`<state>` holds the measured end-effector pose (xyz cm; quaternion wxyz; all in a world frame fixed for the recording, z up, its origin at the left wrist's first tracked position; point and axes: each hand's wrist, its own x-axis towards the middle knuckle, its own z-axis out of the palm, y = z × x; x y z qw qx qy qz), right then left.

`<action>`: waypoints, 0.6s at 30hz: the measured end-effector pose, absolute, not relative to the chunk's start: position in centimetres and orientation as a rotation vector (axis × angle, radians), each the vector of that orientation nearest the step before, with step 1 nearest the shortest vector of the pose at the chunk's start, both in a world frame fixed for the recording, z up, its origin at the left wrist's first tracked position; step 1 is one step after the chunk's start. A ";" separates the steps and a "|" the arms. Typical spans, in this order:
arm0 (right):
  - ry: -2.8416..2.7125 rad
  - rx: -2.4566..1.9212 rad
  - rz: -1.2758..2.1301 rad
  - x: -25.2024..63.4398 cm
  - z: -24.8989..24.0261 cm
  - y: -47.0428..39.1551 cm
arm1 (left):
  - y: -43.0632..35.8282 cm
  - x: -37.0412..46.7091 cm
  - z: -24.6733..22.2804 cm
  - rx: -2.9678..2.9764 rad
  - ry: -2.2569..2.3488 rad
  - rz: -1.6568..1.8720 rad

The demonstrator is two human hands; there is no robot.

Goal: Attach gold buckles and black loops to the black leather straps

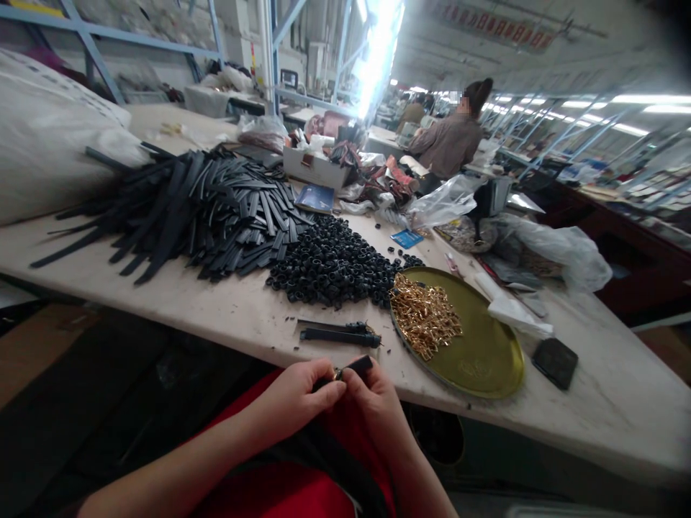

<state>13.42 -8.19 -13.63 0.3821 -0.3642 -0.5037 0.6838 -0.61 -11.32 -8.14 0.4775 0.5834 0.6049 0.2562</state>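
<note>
My left hand [307, 388] and my right hand [375, 396] meet just in front of the table's edge, over my lap. A short black strap [360, 365] sticks out from the fingers of my right hand. My left thumb and fingers pinch the strap's other end, where a small gold-coloured metal piece [337, 373] shows between the hands. My fingers cover most of that joint. On the table just beyond lie a few flat black straps [335, 336] with small pieces at their right ends.
Black straps [237, 208] are heaped at the left, beside a mound of small black loops [335, 266]. A round gold tray [489, 352] holds gold metal hardware [426, 316]. A dark phone-like slab [555, 362] lies at right. Another person [450, 140] sits further back.
</note>
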 end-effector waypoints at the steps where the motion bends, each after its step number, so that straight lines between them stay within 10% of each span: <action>1: -1.205 -0.889 1.863 13.5 -13.5 -8.3 | -11.5 -0.7 -8.0 1.411 1.434 0.626; 18: -1.877 -1.199 0.893 15.1 -13.0 2.0 | -6.7 -1.8 -9.5 1.439 1.574 0.679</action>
